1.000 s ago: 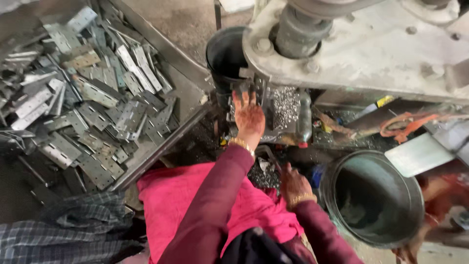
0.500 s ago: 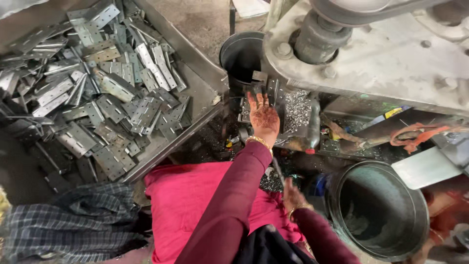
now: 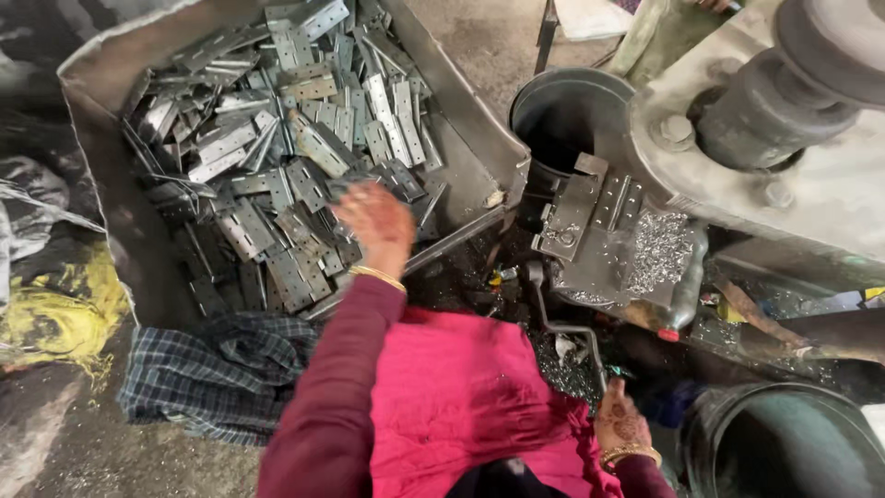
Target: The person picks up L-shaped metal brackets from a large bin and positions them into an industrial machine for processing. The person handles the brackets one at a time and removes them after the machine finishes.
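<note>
- The fingers of our left hand [image 3: 376,224] are curled loosely downward over the heap of metal hinge plates [image 3: 286,157]; the tips dip among the plates, but motion blur keeps us from telling whether they are closed on one or only touching.
- A gold bangle [image 3: 376,275] sits at that wrist, and the dark maroon sleeve [image 3: 341,387] runs back from it toward us.
- The plates are flat, grey, punched with small holes, and lie jumbled at all angles in a large metal tray [image 3: 461,138] to our left, its near wall just beside the left hand.
- Our right hand [image 3: 616,420] is low at the right, fingers bent around the lower end of a thin dark lever [image 3: 560,325]; the grip looks closed, though the fingertips are hidden from us.
- Gold bangles [image 3: 629,454] show at this wrist too.
- The lever rises to the grey press machine [image 3: 737,138], whose work plate [image 3: 599,217] carries a scatter of bright metal shavings [image 3: 656,251].
- A dark round bucket [image 3: 562,115] stands behind the work plate, between the tray and the machine.
- A second round container [image 3: 784,443] sits at the lower right, near the right hand.
- A pink cloth [image 3: 461,397] covers our lap, and a checked cloth [image 3: 217,369] lies on the floor below the tray.
</note>
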